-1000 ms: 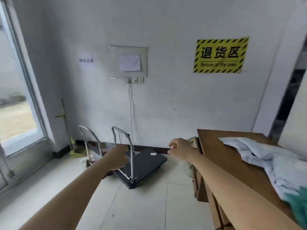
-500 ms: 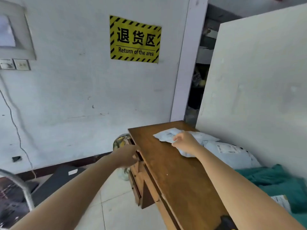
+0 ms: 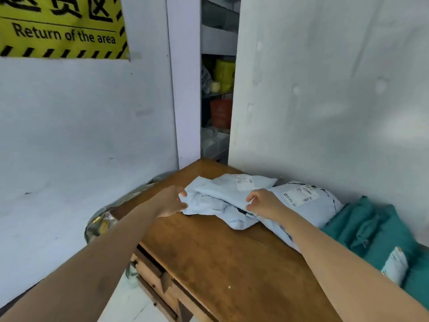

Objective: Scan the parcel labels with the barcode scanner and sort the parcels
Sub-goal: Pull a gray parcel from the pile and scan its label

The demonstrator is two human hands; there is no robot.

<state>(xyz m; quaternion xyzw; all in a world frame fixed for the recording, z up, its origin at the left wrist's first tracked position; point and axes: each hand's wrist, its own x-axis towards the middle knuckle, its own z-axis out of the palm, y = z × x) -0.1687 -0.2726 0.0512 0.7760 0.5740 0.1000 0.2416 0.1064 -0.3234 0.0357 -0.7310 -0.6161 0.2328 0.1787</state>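
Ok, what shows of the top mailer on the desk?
The top mailer is a pale blue-grey plastic bag, creased, with a white label near its far end. It lies flat on other mailers on the wooden desk. The right hand pinches its near edge; the left hand grips the pile's left corner.

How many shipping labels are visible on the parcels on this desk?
3: one on the top pale mailer, one on the grey mailer beside it, one on the teal parcel. Others may face down.

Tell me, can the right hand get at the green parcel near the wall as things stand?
Probably yes. The green parcel lies uncovered just beside the right forearm, with nothing between. The right hand, though, grips the pale parcel and would have to release it first.
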